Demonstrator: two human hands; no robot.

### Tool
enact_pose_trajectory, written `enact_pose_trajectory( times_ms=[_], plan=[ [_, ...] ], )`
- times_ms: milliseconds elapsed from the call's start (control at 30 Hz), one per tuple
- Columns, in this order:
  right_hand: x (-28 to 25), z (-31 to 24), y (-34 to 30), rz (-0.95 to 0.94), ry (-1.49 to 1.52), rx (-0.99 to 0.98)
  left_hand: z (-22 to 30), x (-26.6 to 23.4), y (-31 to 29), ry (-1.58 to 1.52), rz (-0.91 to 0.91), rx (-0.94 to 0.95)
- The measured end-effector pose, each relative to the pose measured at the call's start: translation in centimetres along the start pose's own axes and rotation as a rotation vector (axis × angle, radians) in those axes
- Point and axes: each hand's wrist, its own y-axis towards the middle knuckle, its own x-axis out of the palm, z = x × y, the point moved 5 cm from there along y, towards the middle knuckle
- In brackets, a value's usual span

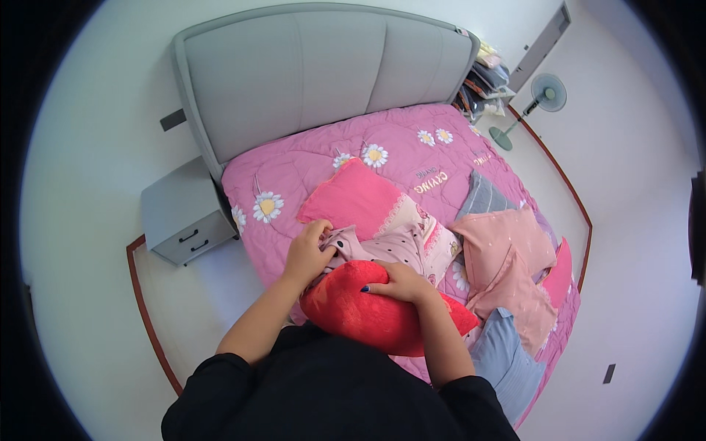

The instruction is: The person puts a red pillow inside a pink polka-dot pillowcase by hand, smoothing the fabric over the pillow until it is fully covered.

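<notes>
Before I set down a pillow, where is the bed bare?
Between the headboard and bright pink cover, and left of that cover toward the nightstand. Crowded: the right, with peach covers and a blue cover, and the near middle, where the right hand holds the red cushion.

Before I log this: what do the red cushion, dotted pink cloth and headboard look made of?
Red cushion: short-pile plush, likely synthetic; mottled, soft sheen.
Dotted pink cloth: thin woven or knit fabric, matte; soft creases, fibre unclear.
Headboard: padded leather or leatherette, low sheen; smooth grey panels with seams.
</notes>
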Motion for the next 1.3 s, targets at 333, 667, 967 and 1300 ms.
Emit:
enact_pose_trajectory(
  times_ms=[333, 667, 967, 1300],
  plan=[
    [1.9, -3.9, -2.5, -0.048, 0.059, -0.217, -11.5, 2.1, -2.4, -0.382, -0.155, -0.566],
    [3.6, -3.3, -3.4, -0.116, 0.122, -0.17, -16.7, 5.0, -5.6, -0.672, -0.135, -0.903],
    [4.0, -0.8, -3.2, -0.066, 0.244, -0.128, -9.9, 2.4, -2.4, -0.142, -0.623, 0.012],
    [2.4, 6.4, -5.6, 0.044, 0.758, -0.008, -9.5, 5.7, -5.8, -0.158, -1.242, -0.1]
  ],
)
